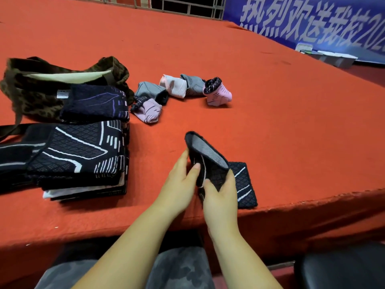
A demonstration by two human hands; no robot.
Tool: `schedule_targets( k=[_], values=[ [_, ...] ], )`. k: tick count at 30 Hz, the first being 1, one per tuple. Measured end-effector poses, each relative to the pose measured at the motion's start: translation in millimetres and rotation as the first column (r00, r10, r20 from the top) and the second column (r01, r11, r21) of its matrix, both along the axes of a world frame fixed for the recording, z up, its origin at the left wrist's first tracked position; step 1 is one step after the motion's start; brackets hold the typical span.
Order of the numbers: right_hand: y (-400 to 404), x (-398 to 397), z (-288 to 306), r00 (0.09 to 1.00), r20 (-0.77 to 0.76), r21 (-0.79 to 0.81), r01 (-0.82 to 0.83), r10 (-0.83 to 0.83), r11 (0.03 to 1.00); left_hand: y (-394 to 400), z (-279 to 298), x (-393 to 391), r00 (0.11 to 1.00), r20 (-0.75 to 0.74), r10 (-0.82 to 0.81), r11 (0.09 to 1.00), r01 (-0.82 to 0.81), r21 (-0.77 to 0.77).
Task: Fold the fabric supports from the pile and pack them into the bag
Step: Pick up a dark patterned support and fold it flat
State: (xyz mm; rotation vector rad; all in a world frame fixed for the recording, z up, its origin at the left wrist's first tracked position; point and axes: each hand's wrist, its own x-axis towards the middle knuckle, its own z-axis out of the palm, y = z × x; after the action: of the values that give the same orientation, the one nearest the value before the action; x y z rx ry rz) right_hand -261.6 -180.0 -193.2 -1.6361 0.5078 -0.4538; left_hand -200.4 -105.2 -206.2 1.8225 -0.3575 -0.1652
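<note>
**A:** How are your hands set?

**B:** Both my forearms reach up over the near edge of the red table (270, 122). My left hand (179, 182) comes in from the left, fingers straight and close together, their tips pressed against the left side of the black support (210, 163) I'm working on. My right hand (220, 197) has its thumb and fingers curled around the lower part of that support, pinching the fabric. Its top end stands lifted and open, showing a grey ribbed lining; its lower flap lies flat on the table just right of my right hand, near the edge.

**A:** Where's everything else?

**B:** The pile (83, 161) of flat black supports with white line patterns sits to my left. Behind it lies the dark mottled bag (31, 94), mouth open with a pale lining, and 1 dark navy support (95, 103) rests against its front. Beyond, mid-table, 5 folded supports (183, 88) lie in a loose row, grey, pink and lilac, the rightmost pink with a black cuff.

**A:** Any writing you can read?

**B:** A small white tag (62, 94) on the bag carries letters too small for me to make out. The blue banner (312, 19) at far right has large white Chinese characters, beginning 热烈欢送, then digits starting with 20, cut off at the frame's edge. Some pale trays (337, 58) sit below it.
</note>
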Motion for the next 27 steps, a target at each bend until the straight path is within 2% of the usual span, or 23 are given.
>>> schedule_targets(
  k=[2,6,9,11,14,20,25,27],
  values=[
    [-6,-4,1,1.0,-0.001,-0.01,-0.007,0.007,1.0,-10,1,5,0.996,0.056,-0.068,0.996,0.064,0.061],
    [-24,-13,6,1.0,-0.015,-0.018,-0.006,0.006,1.0,-25,1,9,0.971,0.154,-0.185,0.942,0.131,0.309],
    [-40,-20,5,0.995,-0.051,-0.164,0.071,-0.081,0.984,-35,0,7,0.94,0.198,-0.28,0.838,0.138,0.527],
    [-50,-24,4,0.989,-0.061,-0.282,0.109,-0.132,0.953,-40,-2,5,0.918,0.214,-0.333,0.779,0.14,0.611],
    [-60,-30,1,0.977,-0.08,-0.37,0.156,-0.199,0.916,-44,-4,5,0.886,0.23,-0.404,0.725,0.156,0.67],
    [-71,-35,-9,0.957,-0.12,-0.399,0.198,-0.265,0.895,-52,-4,6,0.828,0.225,-0.514,0.631,0.188,0.752],
    [-81,-31,-11,0.949,-0.173,-0.468,0.157,-0.264,0.87,-58,-5,5,0.795,0.18,-0.579,0.498,0.169,0.851],
    [-90,-24,-11,0.925,-0.267,-0.527,0.095,-0.271,0.844,-59,-6,5,0.792,0.177,-0.585,0.479,0.161,0.863]
  ],
)
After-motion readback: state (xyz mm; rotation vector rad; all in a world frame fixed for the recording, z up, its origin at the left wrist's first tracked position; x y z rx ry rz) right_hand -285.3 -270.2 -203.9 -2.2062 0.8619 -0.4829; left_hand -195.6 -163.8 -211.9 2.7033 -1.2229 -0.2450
